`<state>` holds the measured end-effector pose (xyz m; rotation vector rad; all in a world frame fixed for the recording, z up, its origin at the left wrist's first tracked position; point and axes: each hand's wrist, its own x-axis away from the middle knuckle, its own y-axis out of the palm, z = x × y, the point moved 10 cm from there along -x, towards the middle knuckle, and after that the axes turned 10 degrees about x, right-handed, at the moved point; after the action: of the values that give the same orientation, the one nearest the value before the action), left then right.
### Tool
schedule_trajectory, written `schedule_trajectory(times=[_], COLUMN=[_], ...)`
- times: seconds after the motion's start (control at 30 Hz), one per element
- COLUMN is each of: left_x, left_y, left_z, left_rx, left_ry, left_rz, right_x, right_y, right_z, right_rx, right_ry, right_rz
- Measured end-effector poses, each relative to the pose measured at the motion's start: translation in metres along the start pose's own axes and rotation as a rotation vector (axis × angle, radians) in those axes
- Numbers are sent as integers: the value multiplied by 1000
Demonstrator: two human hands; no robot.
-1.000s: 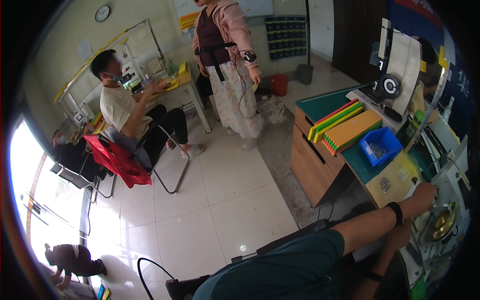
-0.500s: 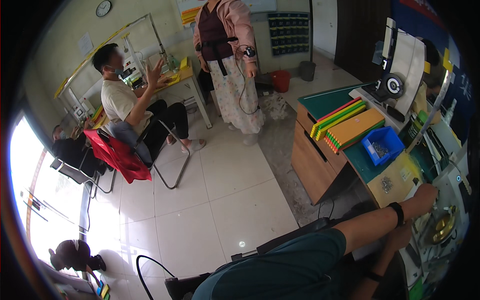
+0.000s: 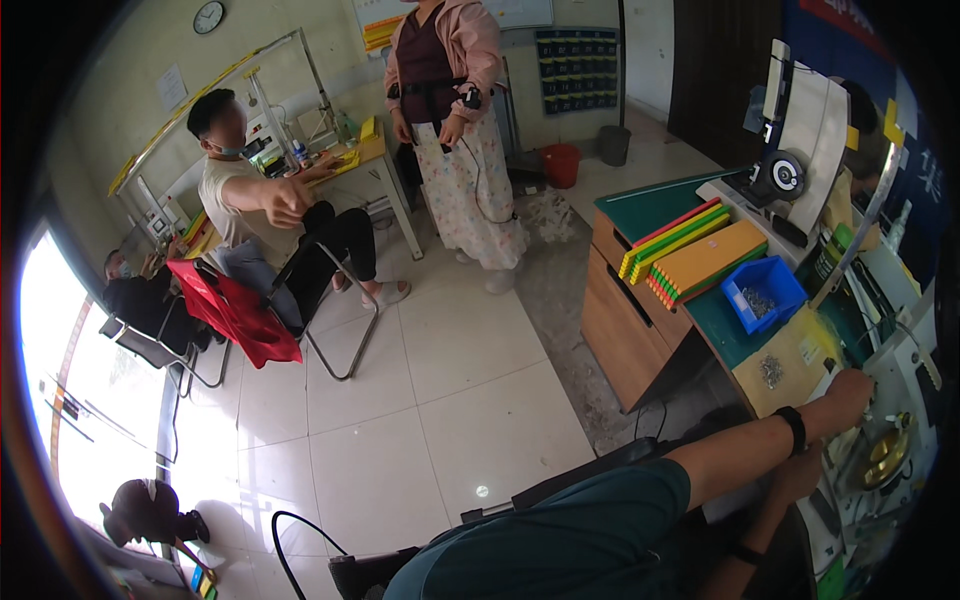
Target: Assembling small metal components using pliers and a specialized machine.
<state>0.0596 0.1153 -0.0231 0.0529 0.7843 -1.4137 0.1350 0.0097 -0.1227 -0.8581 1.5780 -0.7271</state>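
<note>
At the left of your bench [image 3: 655,203], note a row of yellow bars [image 3: 672,243] with one red bar, and beside it an orange-topped stack [image 3: 712,255] with red and green ends. Next is the blue bin [image 3: 785,284], set at an angle; its loose metal bits look grey and jumbled.

Just below the bin, the small metal pieces [image 3: 770,371] lie in a loose heap on a tan sheet [image 3: 752,392], near your left hand. They are silvery, shiny and mixed in direction; their exact shape is too small to tell.

Your right hand [image 3: 800,474] is next, partly behind your left forearm. Its fingers are hidden: you cannot tell how far open it is or what it holds. Your left hand [image 3: 850,394] reaches past the sheet to the pale machine [image 3: 903,378]. Its fingertips are also out of sight; opening and hold cannot be told.

Below and right of that hand sits a rounded, glossy gold-coloured part [image 3: 884,461].
</note>
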Motion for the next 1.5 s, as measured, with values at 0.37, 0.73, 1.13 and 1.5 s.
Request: schedule_trajectory(times=[0.37, 0.73, 1.13, 1.5], left_x=[-1, 5, 1, 0], left_y=[-3, -12, -11, -5], left_z=[5, 2, -4, -2], left_rx=[-15, 14, -27, -10], left_ry=[24, -32, -13, -6], left_rz=[20, 8, 26, 9], right_x=[-1, 1, 0, -1], right_y=[-6, 3, 5, 3], right_z=[-3, -4, -6, -5], right_rx=[3, -75, -126, -62], right_ry=[3, 20, -2, -18], right_rz=[11, -35, -40, -56])
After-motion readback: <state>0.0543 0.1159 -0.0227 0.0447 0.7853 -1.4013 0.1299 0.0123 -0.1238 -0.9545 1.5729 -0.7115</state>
